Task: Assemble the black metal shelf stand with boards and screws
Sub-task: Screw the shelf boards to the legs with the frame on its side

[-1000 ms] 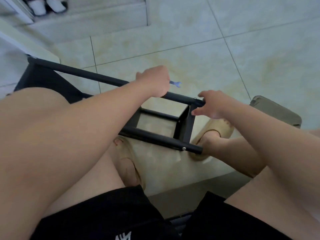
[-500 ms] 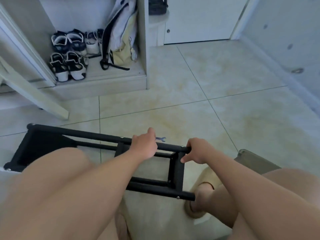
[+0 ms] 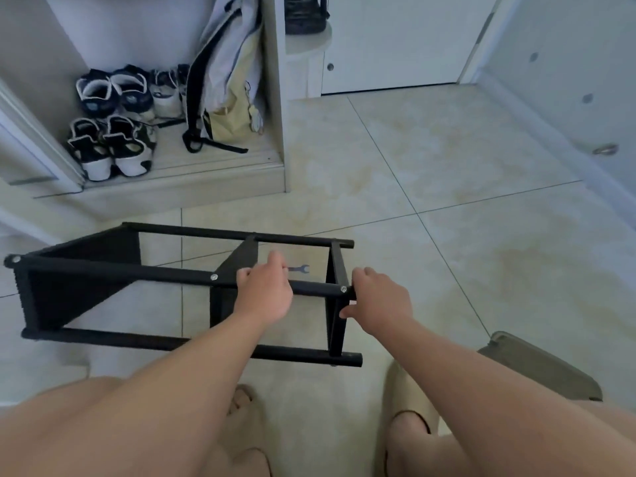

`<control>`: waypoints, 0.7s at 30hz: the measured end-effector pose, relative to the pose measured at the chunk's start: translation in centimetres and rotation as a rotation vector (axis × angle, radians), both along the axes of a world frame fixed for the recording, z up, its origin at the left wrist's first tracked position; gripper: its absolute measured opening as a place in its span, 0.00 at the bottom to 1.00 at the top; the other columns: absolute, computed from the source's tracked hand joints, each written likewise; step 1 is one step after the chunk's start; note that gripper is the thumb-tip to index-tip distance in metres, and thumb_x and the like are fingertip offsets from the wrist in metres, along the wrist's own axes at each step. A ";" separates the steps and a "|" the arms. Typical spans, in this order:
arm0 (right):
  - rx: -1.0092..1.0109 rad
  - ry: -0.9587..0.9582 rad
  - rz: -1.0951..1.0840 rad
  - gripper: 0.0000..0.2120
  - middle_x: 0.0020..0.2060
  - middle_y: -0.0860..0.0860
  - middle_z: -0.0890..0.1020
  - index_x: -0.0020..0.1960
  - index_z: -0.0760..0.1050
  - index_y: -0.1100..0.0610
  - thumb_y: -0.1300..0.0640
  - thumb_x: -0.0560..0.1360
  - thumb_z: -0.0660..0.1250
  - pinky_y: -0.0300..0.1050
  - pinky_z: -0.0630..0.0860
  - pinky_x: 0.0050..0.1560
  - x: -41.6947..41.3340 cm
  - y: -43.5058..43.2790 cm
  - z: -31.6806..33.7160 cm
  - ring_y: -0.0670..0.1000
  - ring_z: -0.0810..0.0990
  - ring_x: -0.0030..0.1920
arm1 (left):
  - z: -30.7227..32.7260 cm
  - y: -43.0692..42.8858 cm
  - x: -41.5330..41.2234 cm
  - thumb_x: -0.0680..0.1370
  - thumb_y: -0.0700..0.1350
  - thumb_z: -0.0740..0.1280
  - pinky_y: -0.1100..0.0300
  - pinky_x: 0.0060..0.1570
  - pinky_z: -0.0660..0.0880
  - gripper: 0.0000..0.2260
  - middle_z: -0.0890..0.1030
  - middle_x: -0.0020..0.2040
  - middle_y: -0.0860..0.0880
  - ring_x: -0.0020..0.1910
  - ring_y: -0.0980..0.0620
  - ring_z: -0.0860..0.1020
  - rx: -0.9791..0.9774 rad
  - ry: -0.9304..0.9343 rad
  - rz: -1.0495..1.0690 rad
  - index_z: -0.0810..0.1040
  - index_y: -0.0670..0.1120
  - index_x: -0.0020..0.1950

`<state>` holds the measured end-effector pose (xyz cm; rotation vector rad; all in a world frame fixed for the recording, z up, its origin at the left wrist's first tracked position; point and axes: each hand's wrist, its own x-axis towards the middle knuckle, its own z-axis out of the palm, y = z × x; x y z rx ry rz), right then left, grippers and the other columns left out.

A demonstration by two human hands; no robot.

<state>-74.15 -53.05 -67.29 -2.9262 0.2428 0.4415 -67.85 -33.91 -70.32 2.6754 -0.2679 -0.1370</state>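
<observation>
Gripping stiff, likely light shelf stand by top rail: left grip round rail plus wrench, right grip round 3 o'clock corner joint.

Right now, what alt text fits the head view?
A black frame lies on its side on the floor; the left hand, holding a small wrench, rests on its top bar and the right hand grips the bar's end. Shoes and a bag sit in a closet behind.
</observation>
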 end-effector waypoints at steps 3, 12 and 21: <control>0.014 0.027 0.004 0.19 0.46 0.48 0.71 0.49 0.62 0.51 0.46 0.75 0.73 0.47 0.66 0.40 0.5 -0.9 -2.3 0.55 0.77 0.52 | -2.3 -1.0 0.2 0.84 0.43 0.56 0.55 0.53 0.62 0.03 0.74 0.39 0.53 0.42 0.50 0.71 0.019 0.082 -0.005 0.66 0.51 0.53; 0.064 0.196 0.061 0.13 0.48 0.50 0.73 0.48 0.61 0.52 0.52 0.80 0.67 0.47 0.65 0.41 -1.3 -1.4 -10.4 0.57 0.76 0.51 | -10.3 -1.5 -1.4 0.83 0.41 0.54 0.53 0.50 0.64 0.05 0.75 0.42 0.51 0.45 0.47 0.73 0.110 0.359 0.007 0.66 0.50 0.52; 0.090 0.343 0.051 0.17 0.57 0.50 0.74 0.62 0.69 0.54 0.46 0.79 0.67 0.50 0.74 0.47 -0.6 -1.8 -10.2 0.57 0.78 0.56 | -8.2 -2.9 0.1 0.79 0.41 0.58 0.51 0.52 0.67 0.10 0.79 0.53 0.46 0.53 0.43 0.75 0.315 0.554 -0.051 0.71 0.47 0.59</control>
